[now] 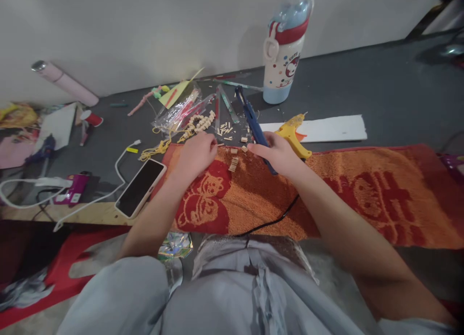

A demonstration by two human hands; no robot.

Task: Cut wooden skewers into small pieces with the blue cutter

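My right hand [281, 153] is closed around a long dark-blue hand tool [253, 122], held at a slant with its narrow end pointing away from me; its exact kind is not clear. My left hand [199, 153] is closed, fingers curled, and a thin pale wooden stick [220, 145] shows at its fingertips. Between the hands, short wooden pieces [234, 164] lie in small groups on the orange and red towel [268, 199]. More cut sticks [225, 128] are scattered just beyond. A yellow glue gun [295, 137] rests beside my right hand, partly over a white strip [333, 128].
A cartoon-print bottle [284, 54] stands behind the glue gun. Plastic packets [181, 110], a string of wooden pieces [199, 123] and yellow cord [155, 149] lie ahead left. A phone [141, 187], white cable [118, 168] and purple power block [74, 189] are at left. A black cord [275, 220] crosses the towel.
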